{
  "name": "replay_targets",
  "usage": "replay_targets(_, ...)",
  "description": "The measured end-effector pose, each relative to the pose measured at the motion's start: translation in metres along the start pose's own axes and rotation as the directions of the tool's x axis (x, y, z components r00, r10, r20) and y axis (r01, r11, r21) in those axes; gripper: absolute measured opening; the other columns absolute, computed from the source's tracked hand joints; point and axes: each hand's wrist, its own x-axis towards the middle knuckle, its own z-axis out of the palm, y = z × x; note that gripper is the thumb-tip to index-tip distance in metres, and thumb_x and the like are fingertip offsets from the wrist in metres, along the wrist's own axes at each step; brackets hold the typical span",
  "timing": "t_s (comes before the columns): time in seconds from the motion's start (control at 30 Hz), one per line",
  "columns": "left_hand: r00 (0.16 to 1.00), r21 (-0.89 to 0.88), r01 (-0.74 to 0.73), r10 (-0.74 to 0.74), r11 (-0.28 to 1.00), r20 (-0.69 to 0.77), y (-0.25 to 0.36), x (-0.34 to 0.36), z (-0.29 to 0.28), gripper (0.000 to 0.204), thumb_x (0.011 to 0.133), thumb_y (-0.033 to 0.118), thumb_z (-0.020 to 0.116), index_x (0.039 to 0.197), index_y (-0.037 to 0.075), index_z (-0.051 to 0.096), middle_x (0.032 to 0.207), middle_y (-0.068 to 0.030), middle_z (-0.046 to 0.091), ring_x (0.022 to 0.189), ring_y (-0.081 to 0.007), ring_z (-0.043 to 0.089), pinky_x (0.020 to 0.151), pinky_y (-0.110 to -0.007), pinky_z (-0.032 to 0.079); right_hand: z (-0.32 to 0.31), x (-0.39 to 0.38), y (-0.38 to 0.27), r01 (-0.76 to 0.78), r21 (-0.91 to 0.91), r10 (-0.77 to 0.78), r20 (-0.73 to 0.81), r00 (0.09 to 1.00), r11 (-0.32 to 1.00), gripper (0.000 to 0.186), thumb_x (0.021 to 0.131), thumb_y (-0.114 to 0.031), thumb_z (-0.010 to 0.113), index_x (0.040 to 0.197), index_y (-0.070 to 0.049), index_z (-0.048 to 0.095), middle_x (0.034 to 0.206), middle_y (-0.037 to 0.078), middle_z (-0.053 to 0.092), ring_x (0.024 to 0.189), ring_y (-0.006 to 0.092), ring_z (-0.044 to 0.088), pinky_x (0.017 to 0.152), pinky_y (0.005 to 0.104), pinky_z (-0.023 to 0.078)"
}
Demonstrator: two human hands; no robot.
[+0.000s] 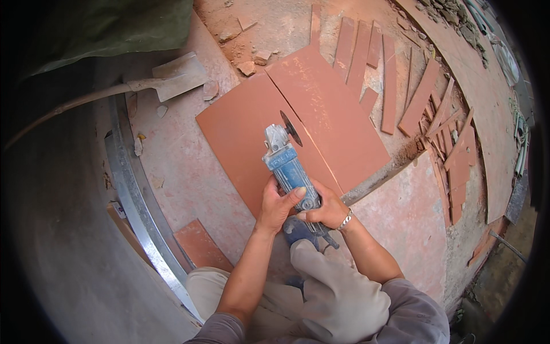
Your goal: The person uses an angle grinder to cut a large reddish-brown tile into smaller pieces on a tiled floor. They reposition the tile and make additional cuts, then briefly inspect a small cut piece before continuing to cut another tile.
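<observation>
My left hand [277, 205] and my right hand [325, 207] grip a blue angle grinder [292, 172] with a dusty silver head, one on each side of its body. Its thin dark disc [291, 129] stands over a large terracotta tile [226, 135], beside a straight line running lengthwise across it. This line is dark and gap-like toward the far end and pale toward the near end. A metal bracelet [345, 219] is on my right wrist. My dark shoe [292, 227] is beneath the grinder's rear, near the tile's lower edge.
A shovel [177, 74] lies at upper left, near a green sheet [114, 28]. A metal channel [134, 203] runs along the left. Several narrow tile strips [388, 86] and broken pieces are scattered at right, with rubble [452, 17] beyond. A smaller tile [197, 241] lies lower left.
</observation>
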Motion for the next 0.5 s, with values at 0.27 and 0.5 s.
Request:
replay_targets(0.27,1.000,-0.008,-0.005,0.005,1.000,0.002,-0.0003,-0.0003,-0.0008,0.083,0.083,0.035,0.089,0.141,-0.003,0.043,0.124,-0.0104,0.060,0.114,-0.0195,0.061,0.102,-0.037,0.052,0.0011,-0.0006,0.0012,0.016,0.022,-0.016,0.001,1.000,1.000,0.093,0.067,-0.015,0.084,0.151,0.001,0.046,0.120,0.010,0.065,0.107,0.0170,0.062,0.094,0.0322,0.052)
replay_targets(0.5,1.000,-0.014,-0.002,0.002,1.000,0.002,0.0027,-0.0021,-0.0008,0.085,0.083,0.035,0.089,0.142,-0.003,0.043,0.124,-0.0102,0.059,0.115,-0.0196,0.061,0.102,-0.037,0.052,0.0015,-0.0001,0.0022,0.002,0.004,-0.002,0.009,1.000,1.000,0.093,0.068,-0.016,0.085,0.151,0.000,0.046,0.119,0.010,0.065,0.105,0.0164,0.062,0.092,0.0320,0.052)
